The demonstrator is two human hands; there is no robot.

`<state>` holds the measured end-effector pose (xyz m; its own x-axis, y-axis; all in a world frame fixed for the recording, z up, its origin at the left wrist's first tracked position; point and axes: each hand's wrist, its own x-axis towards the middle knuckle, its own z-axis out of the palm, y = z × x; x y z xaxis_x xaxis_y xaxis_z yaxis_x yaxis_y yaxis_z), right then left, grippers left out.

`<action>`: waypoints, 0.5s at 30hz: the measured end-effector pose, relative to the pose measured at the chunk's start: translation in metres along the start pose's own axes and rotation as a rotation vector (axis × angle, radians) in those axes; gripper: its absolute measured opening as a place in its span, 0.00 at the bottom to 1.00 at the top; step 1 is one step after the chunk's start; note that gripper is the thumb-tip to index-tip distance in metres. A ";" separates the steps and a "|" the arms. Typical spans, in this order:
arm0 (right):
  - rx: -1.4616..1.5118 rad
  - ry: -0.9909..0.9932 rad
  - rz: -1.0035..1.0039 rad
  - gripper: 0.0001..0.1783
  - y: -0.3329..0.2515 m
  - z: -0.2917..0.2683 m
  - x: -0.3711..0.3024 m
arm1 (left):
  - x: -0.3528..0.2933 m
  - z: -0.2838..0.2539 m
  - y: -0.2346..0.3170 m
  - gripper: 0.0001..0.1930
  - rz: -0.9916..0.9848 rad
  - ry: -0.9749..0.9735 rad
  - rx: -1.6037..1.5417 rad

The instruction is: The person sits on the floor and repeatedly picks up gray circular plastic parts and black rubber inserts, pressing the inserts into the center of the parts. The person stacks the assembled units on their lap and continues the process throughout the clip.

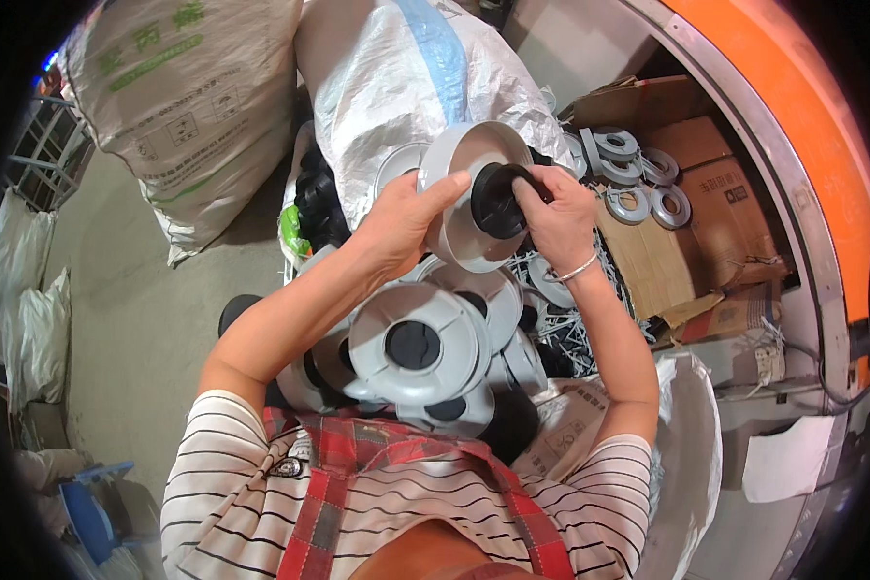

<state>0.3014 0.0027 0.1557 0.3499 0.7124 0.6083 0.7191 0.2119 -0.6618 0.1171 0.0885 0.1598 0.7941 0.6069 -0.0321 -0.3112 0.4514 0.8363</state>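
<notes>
My left hand [403,220] is closed on the rim of a round light-grey plastic part [459,237], thumb over its near edge. The part is tilted up, its hollow inside facing right. In my right hand [563,215], thumb and fingers pinch a round black insert [494,205], which sits at the middle of the grey part. Whether the insert is fully seated cannot be told. Just below my hands lies a heap of similar grey parts; the top one [372,333] has a black centre [413,345].
White woven sacks [198,116] stand at the far left and behind my hands [367,72]. At right, an open cardboard box [715,217] has several grey rings [628,203] on it. Thin grey scraps lie beside the heap. An orange-edged frame [812,126] curves along the right.
</notes>
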 end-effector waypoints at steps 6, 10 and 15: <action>-0.303 -0.231 -0.181 0.37 -0.093 -0.022 -0.025 | -0.051 0.007 0.032 0.20 0.115 -0.124 0.286; -0.344 -0.295 -0.393 0.40 -0.117 -0.034 -0.038 | -0.075 0.003 0.039 0.18 0.052 -0.221 0.337; -0.537 -0.364 -0.704 0.43 -0.120 -0.050 -0.051 | -0.094 0.011 0.031 0.20 -0.024 -0.294 0.162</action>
<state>0.2274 -0.0925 0.2267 -0.4111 0.7222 0.5563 0.9042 0.4008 0.1479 0.0387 0.0382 0.1951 0.9241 0.3722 0.0871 -0.2228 0.3393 0.9139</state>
